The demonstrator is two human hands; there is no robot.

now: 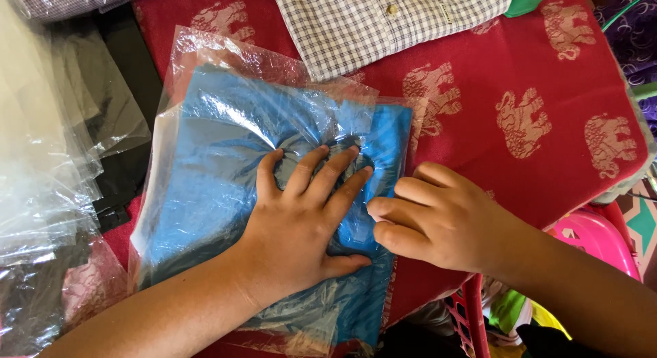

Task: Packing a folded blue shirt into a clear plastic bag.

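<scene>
Left hand (301, 221) pressed flat, fingers spread, on bagged blue garment (226, 187) at counter centre. Right hand (438, 218), curled grip pinching bag edge at 3 o'clock. Risk: thin plastic bag (205, 57) tears or garment bunches under pressure.

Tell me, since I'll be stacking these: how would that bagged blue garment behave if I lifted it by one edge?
Probably floppy: the blue garment dents under the left hand pressing it flat. The glossy, wrinkled clear plastic bag looks slippery, so it may slide on the red elephant-print cloth. Likely light for its size, being thin folded fabric.
</scene>
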